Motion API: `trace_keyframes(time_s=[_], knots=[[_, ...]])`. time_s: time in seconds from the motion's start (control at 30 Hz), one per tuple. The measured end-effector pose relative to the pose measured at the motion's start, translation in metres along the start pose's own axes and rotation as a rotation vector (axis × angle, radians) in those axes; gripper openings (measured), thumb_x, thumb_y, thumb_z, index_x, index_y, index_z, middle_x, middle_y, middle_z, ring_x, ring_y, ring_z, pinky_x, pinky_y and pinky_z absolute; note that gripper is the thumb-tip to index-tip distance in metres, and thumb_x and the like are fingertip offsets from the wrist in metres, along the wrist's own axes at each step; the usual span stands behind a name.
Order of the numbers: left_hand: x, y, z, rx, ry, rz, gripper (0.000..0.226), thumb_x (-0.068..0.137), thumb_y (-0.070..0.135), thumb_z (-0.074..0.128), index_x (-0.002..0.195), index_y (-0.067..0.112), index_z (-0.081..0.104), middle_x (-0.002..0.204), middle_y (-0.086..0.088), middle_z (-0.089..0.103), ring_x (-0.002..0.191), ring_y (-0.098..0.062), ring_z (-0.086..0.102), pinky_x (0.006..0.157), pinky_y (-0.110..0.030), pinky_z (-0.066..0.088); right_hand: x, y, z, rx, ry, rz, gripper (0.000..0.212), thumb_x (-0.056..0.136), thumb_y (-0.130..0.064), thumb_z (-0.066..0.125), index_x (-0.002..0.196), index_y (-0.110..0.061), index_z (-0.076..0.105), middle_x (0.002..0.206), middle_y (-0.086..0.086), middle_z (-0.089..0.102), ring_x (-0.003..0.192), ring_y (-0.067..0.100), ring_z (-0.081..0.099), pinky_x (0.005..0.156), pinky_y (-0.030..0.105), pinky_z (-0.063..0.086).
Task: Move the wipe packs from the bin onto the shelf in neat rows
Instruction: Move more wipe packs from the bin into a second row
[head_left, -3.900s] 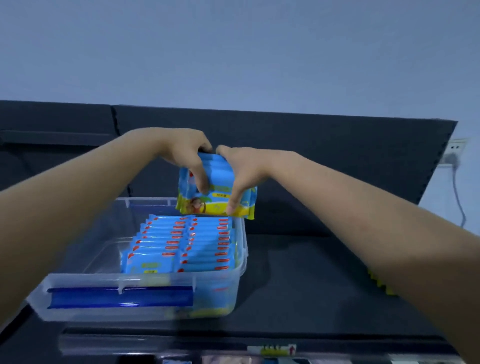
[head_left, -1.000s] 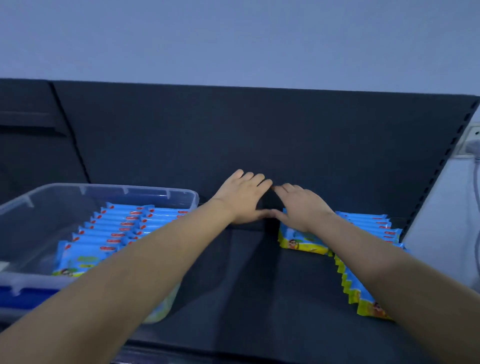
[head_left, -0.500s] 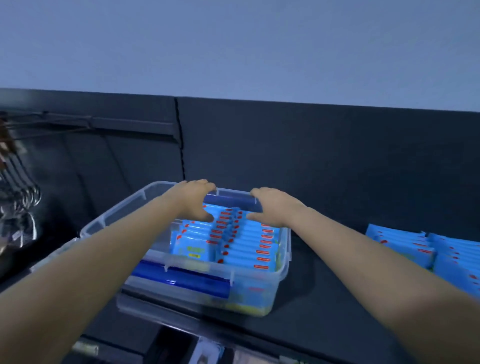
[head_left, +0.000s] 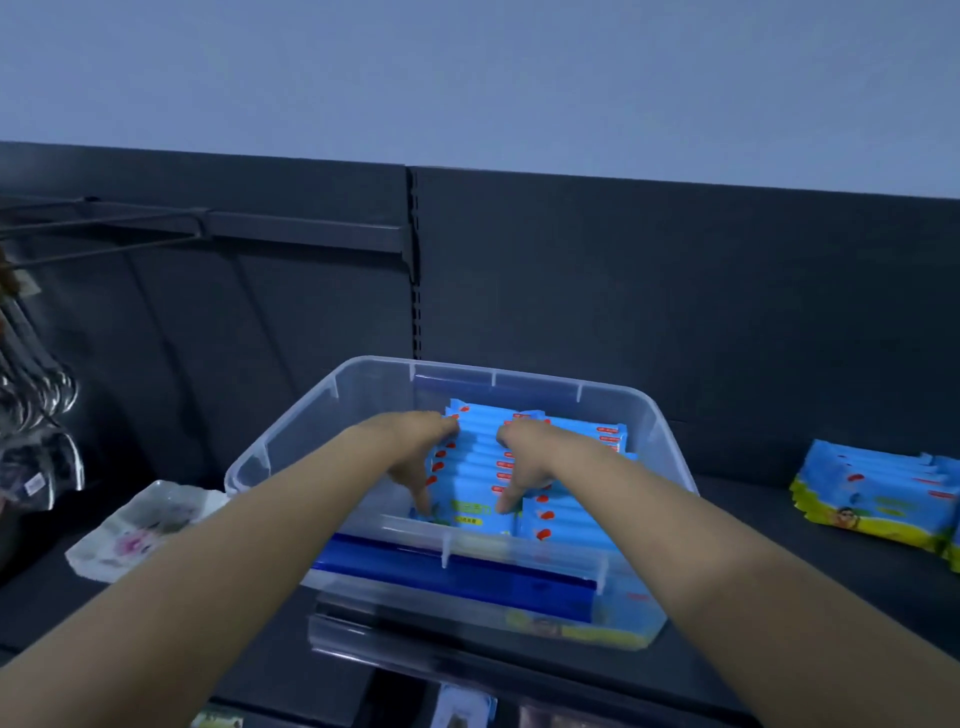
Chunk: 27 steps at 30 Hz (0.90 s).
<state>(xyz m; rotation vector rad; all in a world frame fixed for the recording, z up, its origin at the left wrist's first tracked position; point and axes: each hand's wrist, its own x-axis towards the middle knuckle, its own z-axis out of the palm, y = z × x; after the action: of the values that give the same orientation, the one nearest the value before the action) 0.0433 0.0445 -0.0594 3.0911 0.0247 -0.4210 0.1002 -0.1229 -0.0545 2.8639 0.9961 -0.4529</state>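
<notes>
A clear plastic bin (head_left: 289, 448) stands on the dark shelf (head_left: 753, 551) and holds two rows of blue wipe packs (head_left: 477, 467) standing on edge. Both my hands are inside the bin over the left row. My left hand (head_left: 415, 457) clasps the left side of a bunch of packs, thumb at the near end and fingers at the far end. My right hand (head_left: 519, 467) clasps the same bunch from the right. The bunch still sits among the other packs. Several placed wipe packs (head_left: 878, 493) lie on the shelf at the far right.
A white floral packet (head_left: 140, 525) lies on the shelf left of the bin. Shiny hanging items (head_left: 36, 410) and wire hooks (head_left: 104, 228) fill the far left. The shelf's back panel (head_left: 675, 312) rises behind the bin. A clear price rail (head_left: 415, 644) runs along the front edge.
My hands left the packs placed at the right of the shelf and came back to the bin. Since half a second ago they have dropped from its far rim onto the left row.
</notes>
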Motion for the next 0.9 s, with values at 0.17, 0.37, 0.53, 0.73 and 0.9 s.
trace_keyframes(time_s=[0.17, 0.37, 0.53, 0.73, 0.9], knots=[[0.011, -0.003, 0.000, 0.044, 0.024, 0.048, 0.100, 0.043, 0.047, 0.094, 0.126, 0.023, 0.043, 0.121, 0.006, 0.048, 0.108, -0.018, 0.051, 0.096, -0.036, 0.046, 0.003, -0.009, 0.000, -0.040, -0.015, 0.003, 0.097, 0.053, -0.049, 0.090, 0.129, -0.011, 0.044, 0.130, 0.003, 0.045, 0.115, 0.026, 0.051, 0.096, 0.042, 0.047], [0.018, -0.003, -0.002, 0.043, 0.015, 0.069, 0.097, 0.040, 0.046, 0.095, 0.118, 0.022, 0.043, 0.115, 0.005, 0.042, 0.104, -0.017, 0.045, 0.091, -0.034, 0.047, 0.002, -0.020, 0.002, -0.140, -0.019, 0.026, 0.102, 0.057, -0.050, 0.087, 0.134, -0.007, 0.036, 0.136, 0.011, 0.038, 0.127, 0.028, 0.036, 0.106, 0.041, 0.031], [0.016, 0.002, -0.001, 0.055, -0.013, 0.085, 0.098, 0.036, 0.052, 0.093, 0.115, 0.027, 0.040, 0.116, 0.008, 0.047, 0.103, -0.016, 0.049, 0.091, -0.034, 0.048, 0.003, -0.019, -0.001, 0.026, -0.101, 0.042, 0.103, 0.056, -0.042, 0.090, 0.136, -0.016, 0.031, 0.131, 0.002, 0.047, 0.117, 0.028, 0.042, 0.081, 0.036, 0.042], [0.011, 0.008, -0.010, 0.045, -0.055, 0.086, 0.087, 0.038, 0.049, 0.092, 0.115, 0.030, 0.054, 0.106, 0.011, 0.057, 0.095, -0.014, 0.056, 0.082, -0.034, 0.054, 0.004, -0.018, 0.001, 0.010, -0.033, -0.031, 0.070, 0.053, -0.050, 0.087, 0.102, -0.018, 0.049, 0.096, -0.002, 0.054, 0.099, 0.024, 0.048, 0.082, 0.035, 0.045], [-0.007, 0.012, -0.053, 0.037, -0.004, 0.039, 0.060, 0.038, 0.041, 0.092, 0.088, 0.025, 0.064, 0.086, 0.008, 0.066, 0.077, -0.012, 0.062, 0.069, -0.031, 0.057, -0.002, -0.012, -0.024, 0.003, 0.135, -0.096, 0.070, 0.048, -0.052, 0.087, 0.096, -0.020, 0.047, 0.092, -0.003, 0.057, 0.093, 0.025, 0.046, 0.093, 0.038, 0.043]])
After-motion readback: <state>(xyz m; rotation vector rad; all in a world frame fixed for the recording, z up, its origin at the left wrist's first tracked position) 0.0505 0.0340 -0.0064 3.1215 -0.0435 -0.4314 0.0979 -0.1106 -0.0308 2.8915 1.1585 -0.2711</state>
